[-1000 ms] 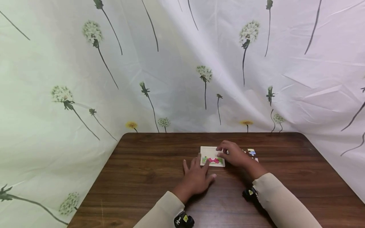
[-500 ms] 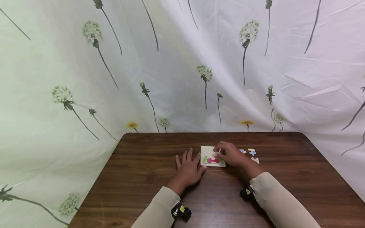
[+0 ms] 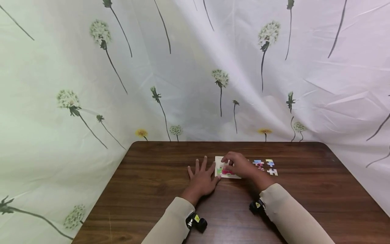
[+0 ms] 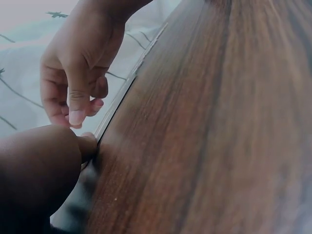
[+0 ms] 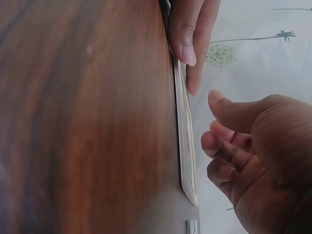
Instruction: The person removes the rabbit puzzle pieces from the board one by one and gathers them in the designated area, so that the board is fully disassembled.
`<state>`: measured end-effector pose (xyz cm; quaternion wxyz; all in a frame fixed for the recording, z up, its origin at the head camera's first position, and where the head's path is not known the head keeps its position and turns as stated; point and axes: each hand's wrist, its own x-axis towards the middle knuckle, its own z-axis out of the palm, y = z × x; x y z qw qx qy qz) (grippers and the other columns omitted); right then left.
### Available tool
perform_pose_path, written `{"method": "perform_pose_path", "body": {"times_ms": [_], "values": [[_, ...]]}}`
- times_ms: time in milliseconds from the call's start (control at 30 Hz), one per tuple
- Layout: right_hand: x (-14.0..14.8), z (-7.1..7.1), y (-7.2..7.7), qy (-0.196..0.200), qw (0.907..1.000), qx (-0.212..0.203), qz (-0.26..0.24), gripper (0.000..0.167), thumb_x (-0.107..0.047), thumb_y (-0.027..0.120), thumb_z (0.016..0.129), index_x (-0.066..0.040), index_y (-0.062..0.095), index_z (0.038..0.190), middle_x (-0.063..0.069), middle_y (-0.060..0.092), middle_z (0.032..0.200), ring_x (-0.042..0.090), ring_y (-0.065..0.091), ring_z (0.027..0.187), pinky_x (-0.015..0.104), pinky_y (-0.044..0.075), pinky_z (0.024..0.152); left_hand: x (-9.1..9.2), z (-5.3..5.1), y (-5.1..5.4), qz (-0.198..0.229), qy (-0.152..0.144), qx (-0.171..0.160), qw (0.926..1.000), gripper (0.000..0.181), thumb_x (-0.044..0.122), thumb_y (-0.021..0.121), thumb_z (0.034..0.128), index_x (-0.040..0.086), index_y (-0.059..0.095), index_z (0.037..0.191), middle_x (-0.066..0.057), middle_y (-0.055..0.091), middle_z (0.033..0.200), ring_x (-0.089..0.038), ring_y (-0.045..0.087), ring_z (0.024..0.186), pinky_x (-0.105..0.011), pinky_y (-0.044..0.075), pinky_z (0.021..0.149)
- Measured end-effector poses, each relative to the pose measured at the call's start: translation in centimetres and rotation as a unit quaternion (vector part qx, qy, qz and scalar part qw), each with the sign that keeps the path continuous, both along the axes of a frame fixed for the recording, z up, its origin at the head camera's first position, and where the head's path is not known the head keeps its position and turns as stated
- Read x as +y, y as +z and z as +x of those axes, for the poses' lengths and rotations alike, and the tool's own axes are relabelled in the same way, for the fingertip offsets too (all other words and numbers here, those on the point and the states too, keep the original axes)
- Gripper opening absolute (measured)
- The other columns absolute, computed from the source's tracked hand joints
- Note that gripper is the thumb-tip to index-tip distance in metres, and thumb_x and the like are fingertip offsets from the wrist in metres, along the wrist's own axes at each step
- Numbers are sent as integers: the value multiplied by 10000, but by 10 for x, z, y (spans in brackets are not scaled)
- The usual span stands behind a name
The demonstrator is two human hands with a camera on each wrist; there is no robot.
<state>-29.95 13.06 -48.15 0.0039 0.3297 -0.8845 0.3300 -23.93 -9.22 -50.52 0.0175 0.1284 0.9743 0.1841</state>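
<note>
A small white puzzle tray (image 3: 217, 169) lies on the table, with pink and green picture pieces along its near side. My left hand (image 3: 201, 181) rests flat on the wood with spread fingers; its index fingertip and thumb are at the tray's left edge. Over the tray's right part, my right hand (image 3: 242, 166) hovers with bent fingers, thumb and fingertips close together. The right wrist view shows that hand (image 5: 263, 146) just above the thin tray edge (image 5: 185, 141). Whether a puzzle piece is between its fingertips is hidden.
Loose jigsaw pieces lie right of the tray: a blue and pink cluster (image 3: 258, 163), a blue and yellow piece (image 3: 269, 162) and a pale one (image 3: 272, 172). Behind the brown wooden table (image 3: 152, 183) hangs a white dandelion-print cloth (image 3: 189, 84).
My left hand has drawn back from the tray's near side to its left edge. The right hand has shifted left over the tray, uncovering more loose pieces.
</note>
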Motion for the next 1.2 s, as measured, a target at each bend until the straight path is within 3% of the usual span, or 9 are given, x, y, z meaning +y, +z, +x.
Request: {"method": "perform_pose_path", "body": {"times_ms": [300, 500, 800, 1000, 1200], "values": [[-6, -1, -10, 14, 9998, -176, -54, 248, -73, 808, 989, -8, 769, 1225, 129, 723, 1119, 104, 658, 845, 273, 554, 747, -1, 0, -2, 23, 68, -80, 9999, 643, 594, 500, 1121, 300, 446, 1691, -130, 212, 1837, -498, 83, 1706, -827, 46, 1280], [-6, 0, -13, 34, 9995, -251, 202, 242, -149, 798, 1012, -67, 789, 1240, 112, 698, 1195, 56, 559, 795, 261, 494, 726, -2, 2, -3, 118, 119, -6, 9999, 647, 608, 503, 1115, 302, 459, 1684, -147, 225, 1830, -499, 94, 1704, -827, 50, 1280], [-5, 4, -12, 149, 9988, -202, 421, 246, -120, 754, 1039, -76, 785, 1279, 111, 638, 1198, 57, 517, 760, 276, 478, 730, 0, 2, -4, 215, 65, -33, 9997, 644, 598, 505, 1119, 296, 456, 1686, -151, 228, 1829, -497, 92, 1705, -824, 38, 1283], [-7, 4, -13, 14, 9980, -229, 595, 222, -132, 739, 1052, -121, 769, 1272, 95, 626, 1219, 115, 581, 871, 353, 526, 810, 0, 2, -3, 234, 46, 18, 9997, 637, 585, 514, 1121, 291, 462, 1683, -153, 241, 1825, -499, 101, 1704, -827, 44, 1280], [-12, 5, -13, -162, 9968, -329, 710, 185, -102, 731, 1051, -108, 721, 1235, 113, 628, 1194, 252, 671, 1054, 475, 573, 920, -1, 1, -6, 223, 48, 50, 9997, 645, 599, 510, 1116, 289, 469, 1679, -153, 246, 1823, -497, 103, 1704, -827, 47, 1279]]}}
